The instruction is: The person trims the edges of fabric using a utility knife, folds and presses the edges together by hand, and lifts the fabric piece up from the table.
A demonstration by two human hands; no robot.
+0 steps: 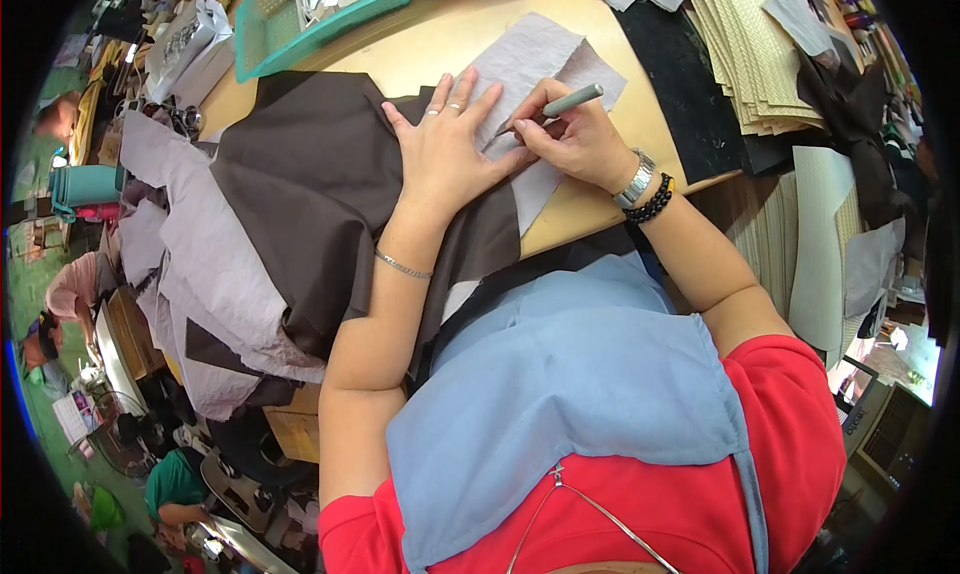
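Note:
My left hand [450, 152] lies with fingers spread, pressing on a dark brown leather-like sheet [300, 164] and the edge of a pale greyish-lilac piece [525, 54]. My right hand [575, 139] is closed round a grey pen [573, 101], held at a slant. The pen's tip points down and left at the pale piece, close beside my left index finger and thumb. Whether the tip touches the surface I cannot tell. The brown sheet drapes off the table's left side, folded so that its pale underside [215, 239] shows.
On the light wooden table [480, 4], a teal basket [262, 49] holds many small pale pieces. Stacked cream sheets [745, 64] lie at the right, with upright sheets [825, 234] below them. A blue apron [560, 364] covers my front. Other people [180, 489] work at the far left.

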